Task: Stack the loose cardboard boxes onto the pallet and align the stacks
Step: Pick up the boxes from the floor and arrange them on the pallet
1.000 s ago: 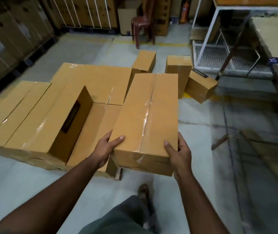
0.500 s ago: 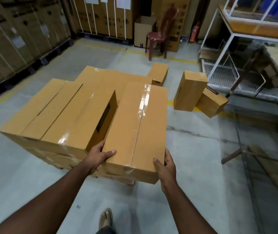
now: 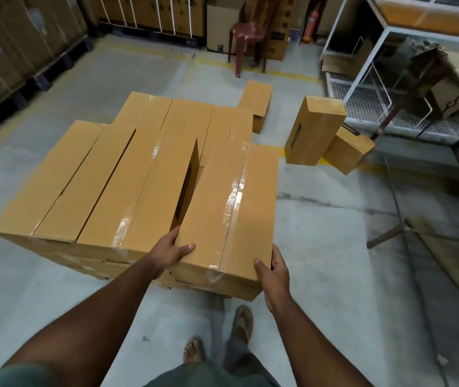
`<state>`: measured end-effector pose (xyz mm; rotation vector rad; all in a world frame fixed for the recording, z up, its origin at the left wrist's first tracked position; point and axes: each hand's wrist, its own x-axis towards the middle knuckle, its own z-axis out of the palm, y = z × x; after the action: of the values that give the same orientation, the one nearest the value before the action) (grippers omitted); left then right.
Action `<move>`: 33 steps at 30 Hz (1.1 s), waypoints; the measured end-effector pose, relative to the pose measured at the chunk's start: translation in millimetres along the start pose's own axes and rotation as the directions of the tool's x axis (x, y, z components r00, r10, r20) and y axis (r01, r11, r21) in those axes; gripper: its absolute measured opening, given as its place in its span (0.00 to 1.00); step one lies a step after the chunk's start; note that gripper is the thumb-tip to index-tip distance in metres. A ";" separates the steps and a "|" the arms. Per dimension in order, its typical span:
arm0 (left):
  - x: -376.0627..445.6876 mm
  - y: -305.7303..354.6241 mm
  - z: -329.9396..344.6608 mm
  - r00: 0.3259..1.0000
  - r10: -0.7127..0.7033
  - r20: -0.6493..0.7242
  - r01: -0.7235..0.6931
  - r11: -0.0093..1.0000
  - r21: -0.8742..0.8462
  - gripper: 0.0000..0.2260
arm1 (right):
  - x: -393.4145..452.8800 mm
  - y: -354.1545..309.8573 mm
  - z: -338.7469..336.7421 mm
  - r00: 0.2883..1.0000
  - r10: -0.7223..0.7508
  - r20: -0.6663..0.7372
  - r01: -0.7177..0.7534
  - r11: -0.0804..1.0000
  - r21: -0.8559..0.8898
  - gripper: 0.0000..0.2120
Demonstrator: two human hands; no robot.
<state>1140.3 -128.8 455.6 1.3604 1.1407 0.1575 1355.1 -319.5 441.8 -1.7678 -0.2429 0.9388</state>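
The long taped box [image 3: 231, 213] sits at the stack's right end, its near end clasped by the left hand [image 3: 171, 251] and right hand [image 3: 274, 270], thumbs on top. Best slide it left from the grip until it closes the gap beside the taller neighbouring box [image 3: 150, 191], then square the near edges. Right of the grip, bare floor [image 3: 334, 247] gives stepping room; 3 loose boxes [image 3: 313, 129] wait beyond.

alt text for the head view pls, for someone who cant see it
Both hands, left and right, grip the near end of a long taped box at the right side of a stack of similar boxes. Three loose boxes stand on the concrete floor beyond.
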 end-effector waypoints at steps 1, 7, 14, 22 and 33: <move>5.8 1.6 -2.6 1.000 0.009 -0.009 -0.009 1.000 0.012 0.30 | 6.6 0.2 4.2 1.000 0.003 0.001 -0.003 1.000 -0.004 0.30; 36.3 4.4 -10.1 0.995 0.034 -0.090 -0.011 0.968 0.252 0.35 | 50.1 -6.3 19.9 0.999 0.025 0.031 -0.024 0.999 -0.030 0.30; 70.3 -21.7 -24.1 0.978 -0.196 -0.073 0.161 0.484 0.860 0.49 | 83.7 6.8 23.6 0.945 0.214 0.247 -0.108 0.917 -0.384 0.44; 75.4 -46.3 -42.6 0.991 -0.127 -0.048 0.107 0.514 0.851 0.64 | 101.2 10.7 43.5 0.911 0.279 0.306 -0.112 0.877 -0.467 0.57; 79.9 -44.8 -39.0 0.990 -0.141 0.003 0.054 0.396 0.917 0.60 | 99.6 4.8 58.7 0.964 0.174 0.202 -0.018 0.798 -0.602 0.50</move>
<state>1129.6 -61.1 383.4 2.2426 1.2763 -0.7588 1379.7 -222.9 383.2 -2.2506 -0.6793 1.2549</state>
